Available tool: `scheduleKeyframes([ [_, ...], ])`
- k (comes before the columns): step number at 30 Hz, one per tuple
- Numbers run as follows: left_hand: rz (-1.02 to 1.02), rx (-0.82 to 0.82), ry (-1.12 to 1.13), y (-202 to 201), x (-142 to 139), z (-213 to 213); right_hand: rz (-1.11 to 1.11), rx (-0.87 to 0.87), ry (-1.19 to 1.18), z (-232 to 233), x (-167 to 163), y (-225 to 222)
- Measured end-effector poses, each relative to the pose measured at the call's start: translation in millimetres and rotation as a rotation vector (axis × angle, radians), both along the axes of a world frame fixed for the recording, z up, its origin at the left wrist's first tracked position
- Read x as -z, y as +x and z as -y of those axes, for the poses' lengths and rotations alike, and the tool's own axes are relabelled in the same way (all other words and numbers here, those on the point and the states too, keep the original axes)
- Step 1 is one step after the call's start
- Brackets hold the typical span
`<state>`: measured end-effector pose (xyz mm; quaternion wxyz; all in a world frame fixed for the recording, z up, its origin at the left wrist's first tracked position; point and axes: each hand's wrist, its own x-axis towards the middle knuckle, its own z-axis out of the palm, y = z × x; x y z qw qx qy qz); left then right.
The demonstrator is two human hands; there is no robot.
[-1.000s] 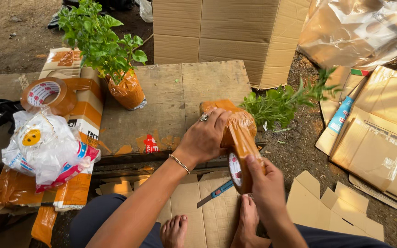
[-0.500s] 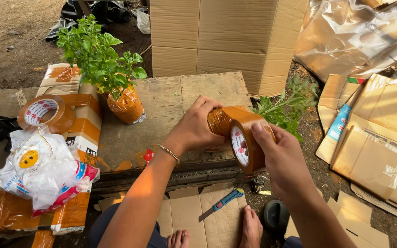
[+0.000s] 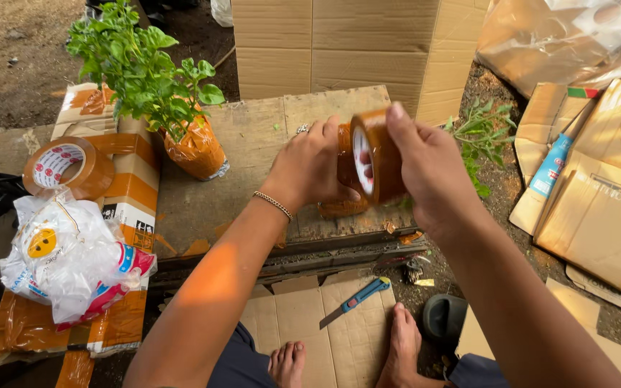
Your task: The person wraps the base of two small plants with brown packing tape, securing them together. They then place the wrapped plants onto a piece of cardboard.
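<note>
From the head view, the right hand [image 3: 429, 169] holds a roll of brown tape [image 3: 371, 154] up on its edge, with the fingers wrapped over the top and the thumb below, clamped on the roll. The left hand [image 3: 310, 169] is just beside it. Its fingers are curled around a small bundle wrapped in brown tape [image 3: 343, 205], which rests near the front edge of the wooden board [image 3: 267, 136]. A leafy stem [image 3: 483, 133] sticks out to the right, behind the right hand, so the bundle looks like the root end of a small plant.

It looks like the wrapping step: the roll is touching the bundle or very close to it, and tape seems to be going around it. I cannot tell where the loose end of the tape is. The next move would need the left hand to hold the bundle firm while the roll goes around it, pulling the tape tight and flat.

On the board, farther left, stands a green plant [image 3: 141, 65] with its bottom already wrapped in brown tape. A second tape roll [image 3: 66, 169] lies on a taped box at the left, above a white plastic bag [image 3: 66, 259]. Down by the bare feet, a blue cutter [image 3: 357, 298] lies on flat cardboard [image 3: 332, 338]. A big cardboard box [image 3: 353, 47] stands behind the board.
</note>
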<state>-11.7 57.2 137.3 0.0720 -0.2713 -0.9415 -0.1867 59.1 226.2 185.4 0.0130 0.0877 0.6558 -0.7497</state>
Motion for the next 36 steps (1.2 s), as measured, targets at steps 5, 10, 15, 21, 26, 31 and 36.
scheduleKeyframes([
  [5,-0.07,0.015,0.006,3.1,4.3,1.7,-0.057,-0.032,-0.025,0.4,11.4,28.3],
  [10,-0.09,-0.039,-0.084,3.6,10.5,-1.8,-0.006,0.089,-0.008,2.3,33.5,56.6],
  [15,0.014,-0.075,-0.223,-5.2,12.1,-3.1,-0.042,0.198,0.024,12.7,70.0,71.1],
  [21,-0.028,-0.062,-0.221,-3.3,12.3,-1.3,-0.081,0.233,-0.034,16.0,109.2,76.0],
  [26,-0.07,-0.042,-0.141,-8.1,16.9,-0.2,-0.041,0.243,-0.05,12.3,138.3,71.0],
  [31,-0.041,-0.015,-0.17,-15.7,24.3,-2.3,-0.017,0.278,-0.201,14.9,169.7,64.8],
  [36,-0.08,-0.023,-0.179,-17.1,11.6,-2.9,-0.1,0.246,-0.169,15.6,165.1,64.7],
])
